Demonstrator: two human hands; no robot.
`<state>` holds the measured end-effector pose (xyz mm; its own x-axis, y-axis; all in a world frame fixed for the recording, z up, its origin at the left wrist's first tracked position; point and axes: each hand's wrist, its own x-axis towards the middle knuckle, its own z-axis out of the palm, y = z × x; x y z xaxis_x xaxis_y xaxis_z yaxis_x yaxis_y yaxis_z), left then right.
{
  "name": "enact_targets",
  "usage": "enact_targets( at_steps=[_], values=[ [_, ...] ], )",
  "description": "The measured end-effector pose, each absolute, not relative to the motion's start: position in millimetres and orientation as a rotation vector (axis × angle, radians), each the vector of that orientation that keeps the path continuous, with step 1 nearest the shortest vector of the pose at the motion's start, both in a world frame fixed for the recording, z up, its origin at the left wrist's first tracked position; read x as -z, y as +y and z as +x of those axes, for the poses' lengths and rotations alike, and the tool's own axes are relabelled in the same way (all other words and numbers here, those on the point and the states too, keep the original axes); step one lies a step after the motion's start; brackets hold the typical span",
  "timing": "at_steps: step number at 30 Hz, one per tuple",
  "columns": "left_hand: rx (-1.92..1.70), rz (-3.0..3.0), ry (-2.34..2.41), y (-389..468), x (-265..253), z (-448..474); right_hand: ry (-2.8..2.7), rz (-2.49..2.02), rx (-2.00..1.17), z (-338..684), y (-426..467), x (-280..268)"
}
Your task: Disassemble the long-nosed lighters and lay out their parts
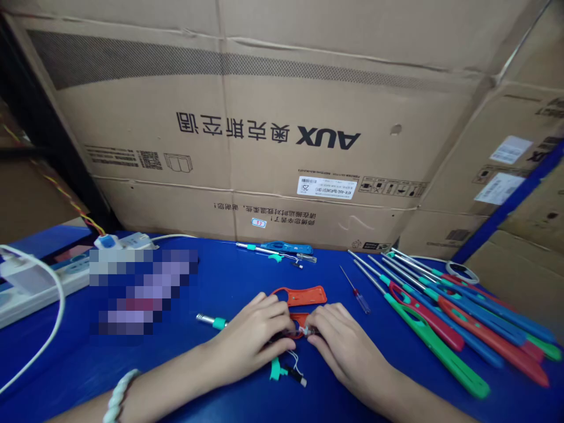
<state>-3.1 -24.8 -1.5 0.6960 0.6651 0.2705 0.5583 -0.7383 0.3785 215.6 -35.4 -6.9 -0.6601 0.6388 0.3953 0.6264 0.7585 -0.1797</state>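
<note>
My left hand (259,326) and my right hand (341,341) meet at the middle of the blue table, fingers closed round a small clear fuel tank (304,332) with a whitish end. Fingers hide much of it. Under them lies one orange lighter half-shell (299,318); its matching half-shell (307,295) rests just beyond. To the left, a metal lighter tube (205,318) with a teal collar pokes out from behind my left hand. Below the fingers lie a teal trigger (277,369) and a black igniter (297,376) with thin white wires.
Several assembled long lighters (440,317) are piled at the right. A small screwdriver (361,300) lies beyond my right hand. An opened blue lighter (286,247) with loose parts is by the cardboard wall (264,164). A power strip (53,291) and white cable stand left, near a pixelated patch.
</note>
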Motion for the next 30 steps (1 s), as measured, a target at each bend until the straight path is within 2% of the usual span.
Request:
enact_targets(
  at_steps=[8,13,19,30],
  values=[
    [-0.567,2.715,0.909,-24.8,3.6,-5.0,-2.451,-0.969,0.011,235.1,-14.1,-0.7],
    [-0.567,2.662,0.908,-24.3,1.6,-6.0,-2.312,-1.149,-0.252,251.4,-7.0,-14.0],
    [-0.658,2.490,1.009,-33.9,-4.5,0.6,-2.348,-0.963,-0.661,233.4,-28.7,-12.6],
    [-0.649,2.311,0.876,-45.9,-1.5,10.2,-2.495,-0.888,-0.497,219.3,-47.3,-5.9]
  ],
)
